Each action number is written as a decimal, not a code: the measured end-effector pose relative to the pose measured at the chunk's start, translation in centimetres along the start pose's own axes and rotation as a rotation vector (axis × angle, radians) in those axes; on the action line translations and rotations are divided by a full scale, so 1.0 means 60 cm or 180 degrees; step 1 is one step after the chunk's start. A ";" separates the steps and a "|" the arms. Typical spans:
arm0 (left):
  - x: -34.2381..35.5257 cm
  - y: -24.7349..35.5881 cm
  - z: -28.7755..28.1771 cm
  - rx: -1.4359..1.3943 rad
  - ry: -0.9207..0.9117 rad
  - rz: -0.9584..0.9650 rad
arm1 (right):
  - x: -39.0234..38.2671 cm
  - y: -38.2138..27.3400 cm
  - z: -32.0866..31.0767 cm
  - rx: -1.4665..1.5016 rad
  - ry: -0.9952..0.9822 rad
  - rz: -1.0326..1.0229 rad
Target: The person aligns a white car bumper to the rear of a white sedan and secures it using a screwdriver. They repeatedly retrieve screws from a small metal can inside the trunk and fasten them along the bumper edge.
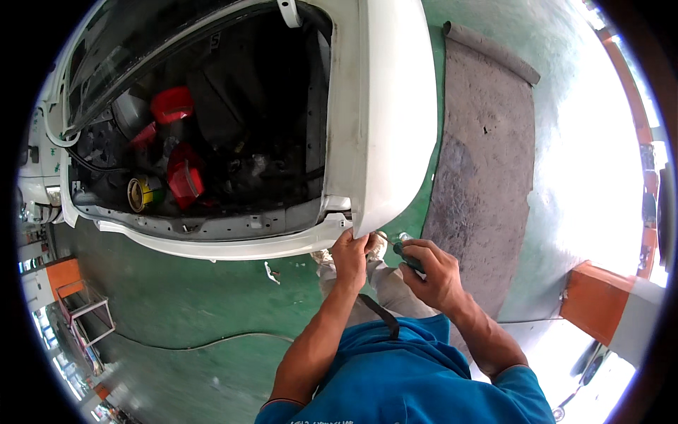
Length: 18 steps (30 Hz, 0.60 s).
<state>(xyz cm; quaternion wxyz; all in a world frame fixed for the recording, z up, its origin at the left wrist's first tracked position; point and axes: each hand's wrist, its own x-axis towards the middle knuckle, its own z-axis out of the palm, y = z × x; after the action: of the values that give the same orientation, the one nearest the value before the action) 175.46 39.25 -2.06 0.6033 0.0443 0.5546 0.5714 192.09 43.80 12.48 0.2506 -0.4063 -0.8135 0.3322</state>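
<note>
A white car bumper (395, 120) curves down the right side of a car's open trunk. At its near corner my left hand (349, 258) is closed, its fingers gripping the bumper's edge beside the fender. My right hand (436, 274) is wrapped round the dark green handle of a screwdriver (408, 257). Its thin shaft points left and up toward the bumper corner, close to my left fingertips. Whether its tip touches a fastener is too small to tell.
Inside the trunk (268, 226) lie red tail lights (185, 177) and a yellow-and-black can (143, 193). A grey mat (487, 155) lies right of the bumper. A hose (205, 345) crosses the green floor, with a white scrap (271, 273) nearby. An orange-and-grey pillar (597, 300) stands at right.
</note>
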 end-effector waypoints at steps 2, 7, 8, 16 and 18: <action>-0.013 0.031 0.034 -0.0116 0.0178 -0.0084 | 0.006 0.000 0.000 -0.0059 -0.0006 0.0016; -0.008 0.034 0.026 -0.0358 0.0218 -0.0168 | 0.037 -0.002 0.001 -0.0027 -0.0180 0.0033; -0.003 0.025 0.021 -0.0424 0.0258 -0.0149 | 0.044 -0.003 0.001 -0.0014 -0.0193 0.0025; 0.004 -0.001 -0.002 -0.0601 0.0064 -0.0178 | 0.074 -0.012 0.001 -0.0132 -0.0334 0.0010; 0.004 -0.008 -0.006 -0.0694 0.0024 -0.0197 | 0.081 -0.014 0.001 -0.0212 -0.0393 -0.0103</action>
<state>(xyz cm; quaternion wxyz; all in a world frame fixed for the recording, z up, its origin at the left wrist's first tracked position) 175.43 39.04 -2.65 0.6197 -0.0409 0.4925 0.6097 188.98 47.43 13.76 0.1917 -0.3800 -0.8445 0.3252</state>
